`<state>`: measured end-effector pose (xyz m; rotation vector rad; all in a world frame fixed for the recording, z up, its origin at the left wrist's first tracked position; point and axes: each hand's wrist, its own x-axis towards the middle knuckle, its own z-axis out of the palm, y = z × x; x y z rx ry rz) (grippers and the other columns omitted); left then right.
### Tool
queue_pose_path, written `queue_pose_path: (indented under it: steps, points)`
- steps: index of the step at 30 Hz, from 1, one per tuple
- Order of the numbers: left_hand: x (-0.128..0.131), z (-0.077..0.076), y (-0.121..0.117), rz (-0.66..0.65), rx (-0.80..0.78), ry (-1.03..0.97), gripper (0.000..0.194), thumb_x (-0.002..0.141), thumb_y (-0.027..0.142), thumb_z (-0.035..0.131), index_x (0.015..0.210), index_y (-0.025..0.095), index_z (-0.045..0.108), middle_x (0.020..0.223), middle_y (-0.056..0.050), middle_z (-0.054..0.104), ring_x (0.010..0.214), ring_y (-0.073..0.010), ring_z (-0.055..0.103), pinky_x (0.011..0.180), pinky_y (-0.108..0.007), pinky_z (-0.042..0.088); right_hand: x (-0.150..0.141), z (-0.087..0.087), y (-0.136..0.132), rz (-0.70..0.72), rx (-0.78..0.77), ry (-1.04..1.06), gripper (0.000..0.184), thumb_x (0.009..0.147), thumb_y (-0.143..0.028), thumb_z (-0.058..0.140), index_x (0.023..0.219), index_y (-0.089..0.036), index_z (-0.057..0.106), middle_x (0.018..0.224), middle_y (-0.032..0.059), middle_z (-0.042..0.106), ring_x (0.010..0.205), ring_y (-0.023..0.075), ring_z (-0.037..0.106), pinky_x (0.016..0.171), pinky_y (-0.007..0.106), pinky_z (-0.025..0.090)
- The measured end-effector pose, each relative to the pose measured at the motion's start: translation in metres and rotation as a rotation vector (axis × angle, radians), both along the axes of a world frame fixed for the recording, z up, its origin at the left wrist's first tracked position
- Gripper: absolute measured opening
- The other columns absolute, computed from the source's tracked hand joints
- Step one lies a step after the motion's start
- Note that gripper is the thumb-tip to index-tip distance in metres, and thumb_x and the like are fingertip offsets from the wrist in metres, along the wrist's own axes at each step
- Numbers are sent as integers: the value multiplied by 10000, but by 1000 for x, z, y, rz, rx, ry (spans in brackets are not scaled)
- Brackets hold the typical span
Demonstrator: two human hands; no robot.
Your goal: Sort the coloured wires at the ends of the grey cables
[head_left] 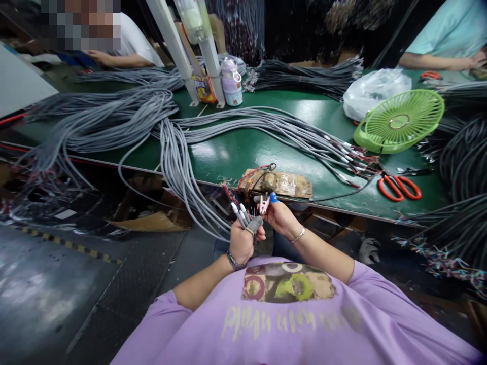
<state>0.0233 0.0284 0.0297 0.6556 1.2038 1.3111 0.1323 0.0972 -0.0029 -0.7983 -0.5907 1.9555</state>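
Observation:
My left hand [242, 242], with a grey cover on its thumb, is wrapped round several grey cables [239, 212]. Their ends point up and away from me, with white bands and thin coloured wires showing. Close beside it, my right hand [282, 218] has a blue cover on one fingertip and pinches a small pink clip-like tool [264, 204] near the wire ends. Whether the tool touches a wire I cannot tell. Just beyond both hands, a taped piece of cardboard [294, 184] with red and black wires lies at the edge of the green table [243, 152].
Long grey cables [114, 119] pile up on the left and run rightward. Orange-handled scissors [399, 186], a green fan [399, 121] and a plastic bag [375, 91] lie right. A bottle [231, 83] stands by a post. Two people sit opposite.

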Motion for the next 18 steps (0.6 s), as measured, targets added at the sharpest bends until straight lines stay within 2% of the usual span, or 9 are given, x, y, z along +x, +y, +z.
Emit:
queue_pose_path:
  steps: [3,8,14,18]
  points:
    - [0,-4,0,4,-3,-1,327,648,427,742,651,155,562,475,26,590,365,-91,524,364,-190,395,-5,1,2,-21,-86,51,401,781,-567,613,780,-169,660,698,25,641,575,115,539,541,235,458]
    - [1,-9,0,-6,-13,19,350,647,444,739,621,150,551,480,13,599,363,-90,525,355,-189,376,-13,10,0,-124,-120,93,361,782,-536,634,730,-179,623,637,5,609,552,110,509,545,233,430]
    - [-2,-11,-3,-26,15,28,338,673,447,721,615,145,581,478,2,605,377,-101,540,355,-194,393,-11,12,-9,-38,-176,142,460,808,-637,516,796,-189,621,694,11,619,575,118,520,545,237,438]
    - [-8,-14,-8,-57,7,4,311,656,415,744,602,149,591,517,-9,632,450,-124,597,425,-216,467,-5,7,-13,-21,-188,150,460,829,-638,476,791,-198,606,683,7,609,567,117,512,534,229,431]
